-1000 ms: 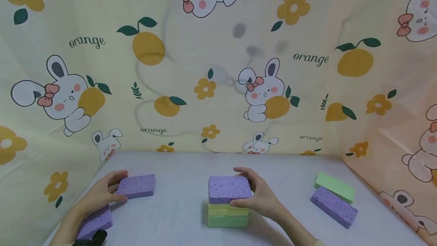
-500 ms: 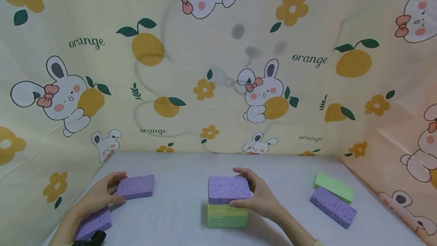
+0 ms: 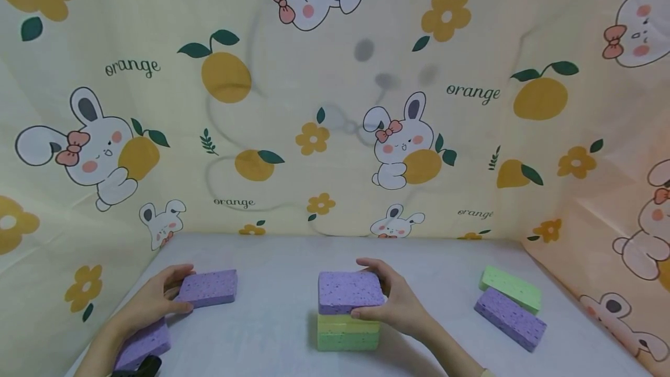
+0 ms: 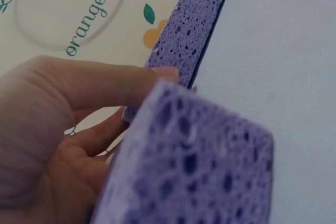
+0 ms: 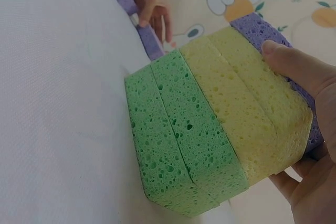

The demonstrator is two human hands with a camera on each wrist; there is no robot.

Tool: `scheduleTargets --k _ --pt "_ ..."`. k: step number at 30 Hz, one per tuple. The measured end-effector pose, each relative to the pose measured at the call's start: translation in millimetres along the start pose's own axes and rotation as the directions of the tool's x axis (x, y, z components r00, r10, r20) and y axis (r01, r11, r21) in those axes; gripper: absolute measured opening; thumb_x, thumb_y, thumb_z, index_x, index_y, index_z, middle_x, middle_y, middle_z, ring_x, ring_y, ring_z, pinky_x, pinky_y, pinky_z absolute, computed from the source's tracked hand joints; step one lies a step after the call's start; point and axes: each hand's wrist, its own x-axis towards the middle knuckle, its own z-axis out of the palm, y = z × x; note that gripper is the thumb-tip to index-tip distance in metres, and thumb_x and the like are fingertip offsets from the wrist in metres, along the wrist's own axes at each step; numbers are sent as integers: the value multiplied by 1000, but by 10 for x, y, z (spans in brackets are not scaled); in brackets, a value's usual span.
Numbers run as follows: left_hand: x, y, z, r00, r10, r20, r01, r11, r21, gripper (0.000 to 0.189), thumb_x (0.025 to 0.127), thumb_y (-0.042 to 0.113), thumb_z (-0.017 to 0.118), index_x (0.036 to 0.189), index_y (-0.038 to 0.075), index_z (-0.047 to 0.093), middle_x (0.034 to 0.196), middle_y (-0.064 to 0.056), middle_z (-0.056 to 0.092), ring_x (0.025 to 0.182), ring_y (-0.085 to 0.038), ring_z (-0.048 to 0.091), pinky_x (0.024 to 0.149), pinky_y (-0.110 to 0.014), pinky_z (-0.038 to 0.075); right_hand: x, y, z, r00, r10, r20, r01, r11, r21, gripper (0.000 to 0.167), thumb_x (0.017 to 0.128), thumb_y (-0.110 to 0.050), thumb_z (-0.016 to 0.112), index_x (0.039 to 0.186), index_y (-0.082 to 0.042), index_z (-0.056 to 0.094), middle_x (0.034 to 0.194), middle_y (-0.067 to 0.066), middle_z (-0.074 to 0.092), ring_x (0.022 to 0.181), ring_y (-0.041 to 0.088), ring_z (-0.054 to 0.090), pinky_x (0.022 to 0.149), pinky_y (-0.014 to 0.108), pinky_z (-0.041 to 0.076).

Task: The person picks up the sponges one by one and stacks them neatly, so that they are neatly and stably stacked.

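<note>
A stack stands mid-table in the head view, with green sponges (image 3: 348, 341) at the bottom, yellow sponges (image 5: 233, 95) above them and a purple sponge (image 3: 349, 292) on top. My right hand (image 3: 398, 304) grips that top sponge by its right end, thumb along the front edge and fingers behind. On the left, my left hand (image 3: 149, 300) holds the left end of another purple sponge (image 3: 209, 288), which lies flat on the table. Its thumb tip touches the sponge's side in the left wrist view. A further purple sponge (image 4: 210, 166) lies under the left forearm, partly hidden.
On the right side of the table, a light green sponge (image 3: 512, 288) and a purple sponge (image 3: 510, 319) lie slanted against each other. A patterned cloth (image 3: 293, 103) with rabbits and oranges rises behind the table and along both sides.
</note>
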Motion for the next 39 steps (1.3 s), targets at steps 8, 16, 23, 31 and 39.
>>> scheduleTargets --k 8,16,23,31,39 --pt "-2 -11 -6 1000 4 2 -4 1000 8 94 76 12 85 146 -10 27 144 -34 36 132 -51 35 106 -56 35 2 16 8 1000 -21 6 21 1000 9 87 66 -15 93 140 -20 47 122 11 57 103 28 59 91 32 52" --pt "-9 17 -7 1000 7 -6 -7 1000 -3 94 76 12 85 146 -10 27 144 -35 36 131 -52 35 106 -57 36 3 31 6 1000 -25 8 25 1000 11 87 66 -14 93 140 -20 47 122 12 56 102 29 59 91 33 52" --pt "13 68 -12 1000 -26 -9 25 999 -36 95 76 13 84 148 -7 26 146 -33 35 133 -50 33 107 -57 35 -4 13 9 1000 -16 9 16 1000 13 88 66 -15 93 140 -20 47 122 12 56 103 29 59 91 33 52" --pt "24 139 -9 998 52 -29 -53 997 -49 92 76 16 84 147 -6 30 144 -29 40 131 -48 37 106 -52 38 -8 4 11 1000 -9 10 9 1000 14 88 66 -15 93 141 -20 47 123 11 55 103 29 59 91 33 52" --pt "11 244 22 994 103 -43 -105 994 -33 88 78 15 84 146 -6 31 142 -29 42 130 -47 40 105 -51 40 -5 18 4 1000 -22 12 22 1000 10 88 66 -14 93 141 -20 47 123 12 55 103 29 59 91 33 52"
